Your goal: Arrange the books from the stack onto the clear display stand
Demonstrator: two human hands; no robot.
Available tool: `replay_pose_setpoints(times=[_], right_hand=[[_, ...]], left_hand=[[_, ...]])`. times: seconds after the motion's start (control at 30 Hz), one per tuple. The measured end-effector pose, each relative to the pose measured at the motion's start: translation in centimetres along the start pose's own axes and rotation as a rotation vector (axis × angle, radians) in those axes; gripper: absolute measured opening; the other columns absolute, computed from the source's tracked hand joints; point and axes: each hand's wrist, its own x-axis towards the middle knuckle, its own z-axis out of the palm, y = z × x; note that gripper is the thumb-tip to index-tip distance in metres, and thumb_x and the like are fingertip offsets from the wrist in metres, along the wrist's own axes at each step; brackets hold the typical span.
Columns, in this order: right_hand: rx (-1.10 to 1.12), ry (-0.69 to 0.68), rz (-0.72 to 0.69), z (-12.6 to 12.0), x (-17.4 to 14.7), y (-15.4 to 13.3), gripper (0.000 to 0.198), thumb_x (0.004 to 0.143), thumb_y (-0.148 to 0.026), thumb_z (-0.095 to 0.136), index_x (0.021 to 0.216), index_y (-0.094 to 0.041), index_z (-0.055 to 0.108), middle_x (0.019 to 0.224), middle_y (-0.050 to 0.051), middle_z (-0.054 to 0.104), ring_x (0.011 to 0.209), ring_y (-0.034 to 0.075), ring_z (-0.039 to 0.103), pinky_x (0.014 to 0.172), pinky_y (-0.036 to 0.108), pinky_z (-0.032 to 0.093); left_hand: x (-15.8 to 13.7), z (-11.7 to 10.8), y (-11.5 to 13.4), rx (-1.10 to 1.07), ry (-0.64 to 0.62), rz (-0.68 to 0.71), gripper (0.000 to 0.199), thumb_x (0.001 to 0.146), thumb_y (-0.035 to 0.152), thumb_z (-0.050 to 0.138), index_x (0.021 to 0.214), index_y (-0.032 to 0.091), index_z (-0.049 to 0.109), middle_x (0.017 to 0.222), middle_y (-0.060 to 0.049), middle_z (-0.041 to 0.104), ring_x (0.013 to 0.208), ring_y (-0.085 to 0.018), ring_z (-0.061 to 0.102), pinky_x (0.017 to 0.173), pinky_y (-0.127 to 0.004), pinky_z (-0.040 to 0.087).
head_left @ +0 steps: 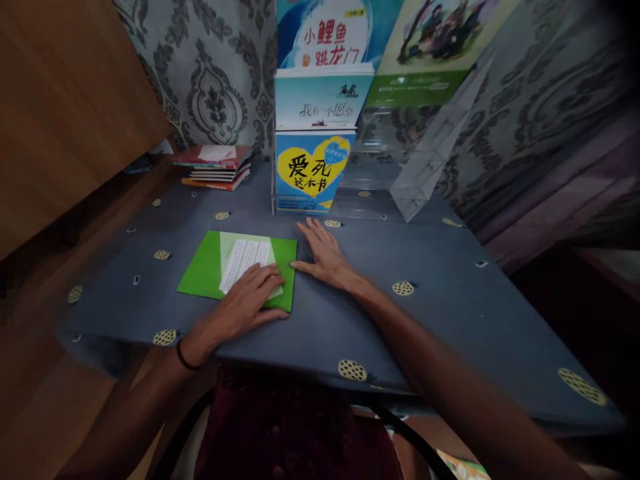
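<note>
1. Green with white text panels, the thin paperback (237,263) lies flat on the counter (440,320), left of centre, toward its near edge.
2. The left hand (249,297) rests palm down over its right part, fingers lightly bent, thumb apart, gripping nothing.
3. The right hand (327,257) is spread wide beside it, thumb tip at its right edge.
4. Laying it flat looks done; other books stand in the acrylic rack (417,177) along the far edge. What remains I cannot tell.
5. Its long axis runs left to right, roughly along the near edge; its top end is unclear.
</note>
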Motion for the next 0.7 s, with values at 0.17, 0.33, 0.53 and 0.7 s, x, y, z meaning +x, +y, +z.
replay_pose_setpoints(times=[0.17, 0.33, 0.53, 0.7], right_hand=[[0.003, -0.114, -0.217, -0.1, -0.3, -0.4, 0.056, 0.104, -0.04, 0.041, 0.159, -0.028, 0.037, 0.164, 0.009, 0.038, 0.154, 0.027, 0.031, 0.124, 0.061, 0.023], [-0.025, -0.12, -0.211, 0.2, -0.1, -0.2, 0.054, 0.105, -0.04, 0.039, 0.157, -0.027, 0.041, 0.162, 0.01, 0.042, 0.151, 0.029, 0.036, 0.122, 0.064, 0.026], [0.048, -0.118, -0.207, 0.0, -0.2, -0.3, 0.056, 0.106, -0.051, 0.034, 0.152, -0.023, 0.049, 0.161, 0.011, 0.044, 0.151, 0.029, 0.037, 0.124, 0.061, 0.024], [0.248, -0.096, -0.159, -0.9, -0.2, 0.1, 0.058, 0.105, -0.059, 0.031, 0.141, -0.026, 0.062, 0.153, 0.01, 0.054, 0.149, 0.029, 0.041, 0.125, 0.063, 0.021]], left_hand=[[-0.3, -0.6, -0.3, 0.066, -0.013, 0.024, 0.053, 0.097, 0.057, 0.053, 0.135, 0.02, 0.051, 0.141, -0.018, 0.058, 0.137, -0.032, 0.053, 0.115, -0.054, 0.045], [-1.9, -1.4, -1.7, 0.219, -0.008, 0.048, 0.049, 0.1, 0.053, 0.052, 0.133, 0.017, 0.053, 0.138, -0.018, 0.062, 0.133, -0.029, 0.058, 0.114, -0.05, 0.047], [-2.3, -1.7, -2.1, 0.472, 0.082, 0.223, 0.034, 0.105, 0.034, 0.05, 0.129, 0.012, 0.056, 0.127, -0.016, 0.071, 0.125, -0.028, 0.065, 0.104, -0.043, 0.054], [-0.3, -3.9, -1.9, 0.361, 0.255, 0.115, 0.032, 0.109, 0.025, 0.036, 0.089, 0.018, 0.06, 0.07, 0.0, 0.068, 0.061, -0.012, 0.066, 0.056, -0.022, 0.048]])
